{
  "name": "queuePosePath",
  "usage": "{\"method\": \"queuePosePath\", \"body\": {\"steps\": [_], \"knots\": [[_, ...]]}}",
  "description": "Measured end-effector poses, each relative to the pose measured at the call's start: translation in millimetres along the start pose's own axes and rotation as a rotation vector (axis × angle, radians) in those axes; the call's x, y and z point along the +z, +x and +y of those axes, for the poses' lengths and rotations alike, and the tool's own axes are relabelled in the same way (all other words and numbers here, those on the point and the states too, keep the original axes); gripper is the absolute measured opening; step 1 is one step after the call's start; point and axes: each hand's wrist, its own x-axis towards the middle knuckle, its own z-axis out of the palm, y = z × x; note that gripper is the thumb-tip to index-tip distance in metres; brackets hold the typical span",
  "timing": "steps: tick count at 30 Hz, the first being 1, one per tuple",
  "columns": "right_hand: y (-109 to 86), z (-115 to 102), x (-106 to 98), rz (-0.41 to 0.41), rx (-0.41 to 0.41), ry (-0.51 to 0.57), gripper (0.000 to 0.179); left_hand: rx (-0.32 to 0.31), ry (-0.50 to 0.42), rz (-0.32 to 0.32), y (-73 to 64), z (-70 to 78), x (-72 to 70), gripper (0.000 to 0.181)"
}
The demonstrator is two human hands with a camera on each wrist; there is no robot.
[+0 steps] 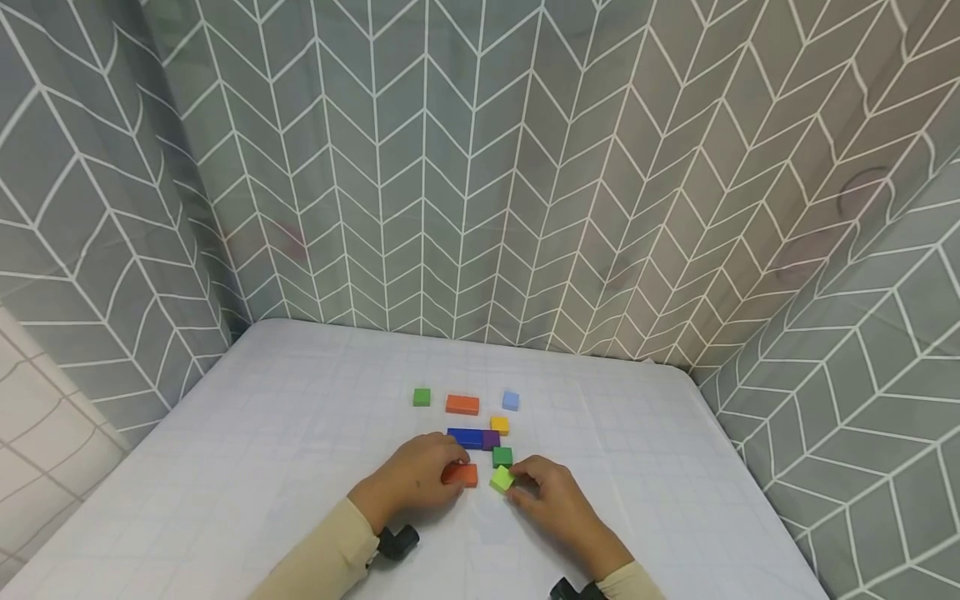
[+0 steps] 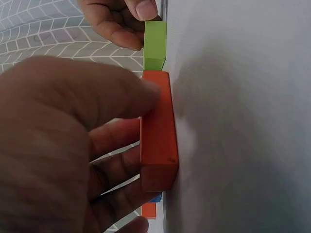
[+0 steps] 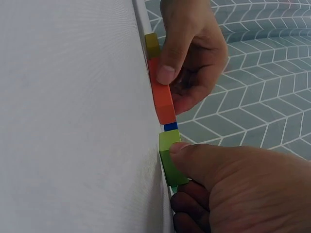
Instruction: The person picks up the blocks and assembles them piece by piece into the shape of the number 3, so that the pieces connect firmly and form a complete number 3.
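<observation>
My left hand (image 1: 420, 472) grips a long orange-red block (image 1: 462, 475) flat on the table, its thumb along the near side in the left wrist view. A small gap to the right, my right hand (image 1: 553, 500) pinches a lime-green block (image 1: 501, 479) between thumb and fingers; the block sits turned at an angle. Just behind it is a dark green block (image 1: 502, 457). Farther back, a long blue block (image 1: 465, 438) lies end to end with a purple block (image 1: 491, 440). In the right wrist view an olive-yellow block (image 3: 152, 46) shows beyond the orange-red one; the left hand hides it from above.
Behind these, a yellow block (image 1: 499, 426), another orange-red block (image 1: 462, 405), a light blue block (image 1: 511, 401) and a green block (image 1: 422, 397) stand apart. The white-covered table (image 1: 300, 400) meets a patterned grey curtain (image 1: 450, 208) at its back edge.
</observation>
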Motion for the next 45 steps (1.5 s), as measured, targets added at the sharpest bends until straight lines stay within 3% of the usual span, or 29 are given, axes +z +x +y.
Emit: {"method": "queuePosePath", "body": {"steps": [20,45], "knots": [[-0.5,2.0,1.3,-0.025,0.017,0.004,0.025,-0.02,-0.128,-0.098,-0.3,5.4,0.2,0.024],[0.8,0.2,1.3,-0.025,0.016,-0.01,0.025,0.037,-0.161,-0.108,1.3,18.2,-0.4,0.03]]}}
